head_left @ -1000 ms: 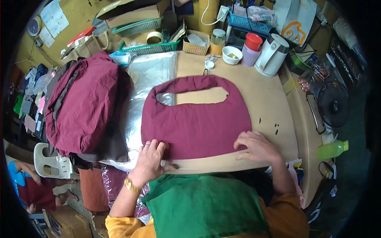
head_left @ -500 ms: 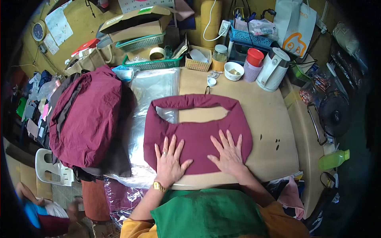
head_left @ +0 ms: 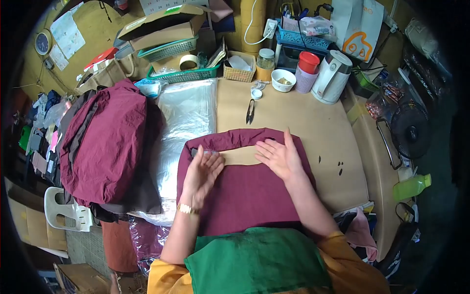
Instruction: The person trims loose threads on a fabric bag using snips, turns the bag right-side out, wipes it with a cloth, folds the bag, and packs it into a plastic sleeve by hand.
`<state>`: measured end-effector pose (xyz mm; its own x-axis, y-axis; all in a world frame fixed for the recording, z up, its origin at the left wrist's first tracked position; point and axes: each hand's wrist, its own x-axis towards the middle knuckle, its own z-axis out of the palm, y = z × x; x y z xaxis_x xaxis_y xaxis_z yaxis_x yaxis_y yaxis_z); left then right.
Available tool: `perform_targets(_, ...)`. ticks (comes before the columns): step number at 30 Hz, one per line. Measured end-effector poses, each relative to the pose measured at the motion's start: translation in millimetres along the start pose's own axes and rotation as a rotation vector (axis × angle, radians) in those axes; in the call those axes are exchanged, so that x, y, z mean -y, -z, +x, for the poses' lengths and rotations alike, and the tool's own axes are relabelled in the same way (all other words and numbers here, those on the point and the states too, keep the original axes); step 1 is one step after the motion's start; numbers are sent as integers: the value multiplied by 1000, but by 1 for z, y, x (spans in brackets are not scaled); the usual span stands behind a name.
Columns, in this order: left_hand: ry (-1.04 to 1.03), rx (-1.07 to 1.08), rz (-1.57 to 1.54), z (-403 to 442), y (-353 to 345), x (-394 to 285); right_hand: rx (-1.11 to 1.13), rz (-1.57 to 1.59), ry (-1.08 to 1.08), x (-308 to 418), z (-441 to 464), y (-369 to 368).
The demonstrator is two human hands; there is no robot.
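Observation:
A maroon fabric handbag (head_left: 252, 198) lies flat on the table in front of me, its gathered handle (head_left: 240, 138) on the far side and its lower edge against my green apron (head_left: 259, 262). Over the left end of the handle opening is my left hand (head_left: 204, 174), palm turned inward, fingers stretched out, nothing held. My right hand (head_left: 281, 156) is at the opening's right end, palm showing, thumb raised and fingers extended, also holding nothing. Whether either hand touches the fabric I cannot tell. Black thread snips (head_left: 250, 111) lie beyond the handle.
Maroon bags (head_left: 107, 147) are piled at the left beside clear plastic sheets (head_left: 186, 108). Along the back stand a green basket (head_left: 186, 75), a glass jar (head_left: 266, 60), a white bowl (head_left: 283, 80), a red-lidded cup (head_left: 307, 62) and a kettle (head_left: 333, 78). Small dark pieces (head_left: 340, 169) lie at right.
My hands have left their flat position on the bag and moved up toward its handle, palms turned. The bag has shifted toward me, uncovering the snips. A person at lower left is out of view.

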<state>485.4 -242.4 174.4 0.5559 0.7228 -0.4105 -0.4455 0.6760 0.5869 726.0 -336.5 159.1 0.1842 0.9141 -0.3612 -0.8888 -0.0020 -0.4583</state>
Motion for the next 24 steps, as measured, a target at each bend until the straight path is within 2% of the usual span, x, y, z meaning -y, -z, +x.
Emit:
perform_targets(1,-2,6,2,13,5,1,4,-1,6,-3,14,5)
perform_targets(3,1,-49,-254,32,12,-5,-82,217,128,-2,31,5)
perform_targets(4,-75,-82,-319,31,16,-7,-79,214,131,2,31,6)
perform_targets(6,-179,-83,-327,22,27,-18,-158,508,212,15,17,13)
perform_targets(7,-184,-213,-522,21,36,-22,-171,423,246,19,4,15)
perform_targets(8,-187,-218,-523,18,40,-20,66,504,214,21,-15,8)
perform_targets(10,-379,-219,-338,5,45,-11,124,364,298,11,-19,32)
perform_targets(14,-318,-257,-405,1,70,7,33,391,316,1,-30,55)
perform_targets(18,-335,-255,-408,-3,55,9,163,335,339,-6,-29,65)
perform_targets(20,-388,-223,-143,-11,27,13,199,325,335,-7,-26,68)
perform_targets(21,-271,-243,-70,-8,26,16,241,314,350,-6,-24,69)
perform_targets(22,-226,-96,5,-5,22,23,284,303,364,-6,-23,69)
perform_targets(24,-85,46,78,4,10,40,280,328,347,-8,-23,70)
